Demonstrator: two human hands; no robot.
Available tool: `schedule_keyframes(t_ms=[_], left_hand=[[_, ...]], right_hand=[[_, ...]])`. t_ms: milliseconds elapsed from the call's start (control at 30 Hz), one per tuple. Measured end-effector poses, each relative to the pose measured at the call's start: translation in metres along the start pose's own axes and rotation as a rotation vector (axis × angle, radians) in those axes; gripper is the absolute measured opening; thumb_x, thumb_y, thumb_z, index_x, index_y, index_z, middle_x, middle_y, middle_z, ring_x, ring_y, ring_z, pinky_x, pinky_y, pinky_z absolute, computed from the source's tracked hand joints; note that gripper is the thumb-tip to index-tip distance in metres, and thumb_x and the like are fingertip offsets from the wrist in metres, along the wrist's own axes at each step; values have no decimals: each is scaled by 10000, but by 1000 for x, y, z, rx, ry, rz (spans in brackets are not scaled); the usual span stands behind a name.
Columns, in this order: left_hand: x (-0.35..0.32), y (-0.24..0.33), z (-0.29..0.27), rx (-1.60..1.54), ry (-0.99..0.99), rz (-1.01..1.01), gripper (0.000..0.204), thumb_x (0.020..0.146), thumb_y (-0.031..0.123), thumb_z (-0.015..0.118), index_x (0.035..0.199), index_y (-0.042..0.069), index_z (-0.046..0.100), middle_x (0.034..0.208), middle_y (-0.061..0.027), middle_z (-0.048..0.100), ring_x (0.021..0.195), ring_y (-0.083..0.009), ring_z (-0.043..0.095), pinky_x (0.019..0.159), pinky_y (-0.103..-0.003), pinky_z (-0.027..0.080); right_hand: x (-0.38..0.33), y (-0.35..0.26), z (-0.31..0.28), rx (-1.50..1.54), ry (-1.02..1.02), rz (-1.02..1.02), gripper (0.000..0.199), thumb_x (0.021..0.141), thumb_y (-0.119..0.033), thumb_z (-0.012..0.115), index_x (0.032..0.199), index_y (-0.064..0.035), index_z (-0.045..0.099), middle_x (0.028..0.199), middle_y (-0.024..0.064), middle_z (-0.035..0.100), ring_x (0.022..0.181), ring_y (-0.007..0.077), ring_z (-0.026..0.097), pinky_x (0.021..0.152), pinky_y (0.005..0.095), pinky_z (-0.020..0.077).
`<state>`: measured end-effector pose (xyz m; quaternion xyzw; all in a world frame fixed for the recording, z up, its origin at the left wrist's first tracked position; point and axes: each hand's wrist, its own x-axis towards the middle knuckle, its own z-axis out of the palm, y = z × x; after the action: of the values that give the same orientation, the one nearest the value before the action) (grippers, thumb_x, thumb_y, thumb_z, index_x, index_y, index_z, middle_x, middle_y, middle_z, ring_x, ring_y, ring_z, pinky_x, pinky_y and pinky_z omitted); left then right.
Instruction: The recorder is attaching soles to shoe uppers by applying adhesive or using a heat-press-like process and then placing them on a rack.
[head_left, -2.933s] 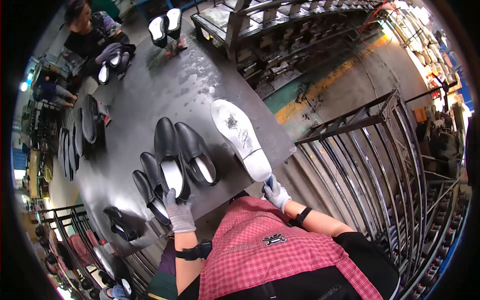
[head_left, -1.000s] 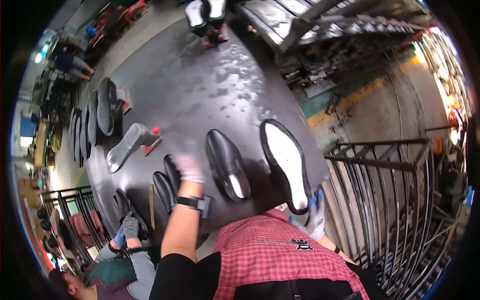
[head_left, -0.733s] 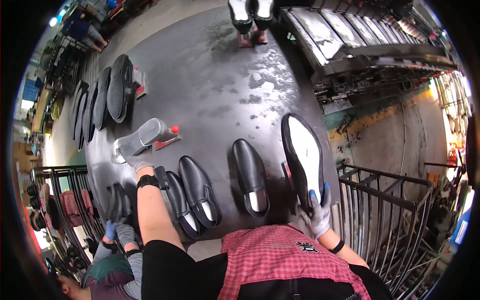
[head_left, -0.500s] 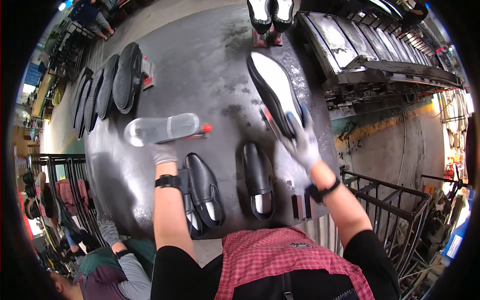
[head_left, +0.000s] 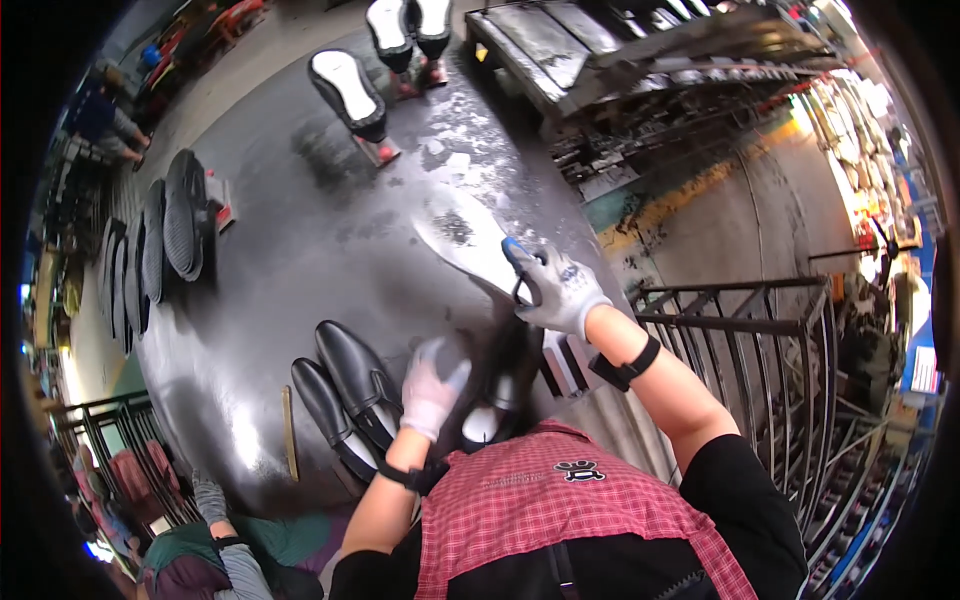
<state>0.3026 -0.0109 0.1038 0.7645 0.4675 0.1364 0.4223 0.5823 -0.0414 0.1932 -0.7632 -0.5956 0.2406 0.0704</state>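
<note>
My right hand (head_left: 562,292), in a white glove, closes around the near end of a pale, see-through sole-shaped plate (head_left: 458,228), which is blurred and tilted over the table. Just below it, a black slip-on shoe (head_left: 508,365) is smeared by motion. Beside that shoe, my left hand (head_left: 434,388), also gloved and somewhat blurred, has thumb and fingers apart with nothing visible between them. To its left lie two more black slip-on shoes, one nearer (head_left: 350,365) and one farther left (head_left: 318,400), toes pointing away from me.
On the dark table (head_left: 270,270), a white-soled shoe (head_left: 345,85) sits sole up on a red-based stand. A similar pair (head_left: 410,28) stands beyond it. Several dark soles (head_left: 183,215) line the left. A thin strip (head_left: 290,432) lies near. Metal racks (head_left: 735,310) flank the right; a co-worker's gloved hand (head_left: 210,497) is lower left.
The view has shifted right. The white-soled shoe has left my right hand and stands farther off on the table. The clear plate has left its stand spot, and my left hand has come nearer me.
</note>
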Motion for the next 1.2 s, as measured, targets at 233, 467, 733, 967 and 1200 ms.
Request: schedule_keyframes(t_ms=[233, 467, 733, 967, 1200], left_hand=[[-99, -36, 37, 260, -243, -248, 759, 768, 442, 767, 1309, -29, 521, 1260, -291, 580, 1193, -391, 561, 1024, -430, 444], [-126, -67, 54, -82, -449, -971, 543, 786, 320, 771, 1164, -23, 583, 971, -167, 672, 859, -262, 666, 755, -404, 543], [-126, -31, 37, -1092, -141, -974, 410, 852, 104, 634, 1230, 45, 488, 1149, -190, 553, 993, -382, 590, 807, -593, 565], [-79, 42, 1, -1065, 80, -634, 589, 826, 270, 688, 1325, 56, 460, 1196, -146, 533, 1053, -301, 561, 754, -474, 569], [-25, 57, -23, -760, 250, -294, 671, 872, 410, 693, 1336, -27, 485, 1193, -159, 574, 1083, -267, 568, 896, -422, 500]], right_hand=[[-111, 9, 29, 93, 72, 369, 1023, 711, -453, 755, 1566, -208, 248, 1194, 295, 539, 1097, 433, 591, 948, 478, 490], [-224, 36, 103, 317, 386, 142, 1131, 642, -411, 882, 1512, -6, 283, 1339, 250, 502, 1230, 420, 504, 1033, 457, 435], [-210, 87, 209, 718, -212, 552, 769, 870, -347, 623, 1520, -102, 291, 1253, 262, 619, 1148, 363, 624, 967, 453, 495], [-215, 65, 202, 649, 252, 510, 440, 872, -282, 608, 1261, -84, 553, 1106, 226, 680, 1035, 394, 653, 879, 452, 521], [-211, 38, 95, 437, -20, 424, 390, 884, -378, 625, 1132, -78, 645, 955, 199, 709, 897, 368, 684, 787, 453, 535]])
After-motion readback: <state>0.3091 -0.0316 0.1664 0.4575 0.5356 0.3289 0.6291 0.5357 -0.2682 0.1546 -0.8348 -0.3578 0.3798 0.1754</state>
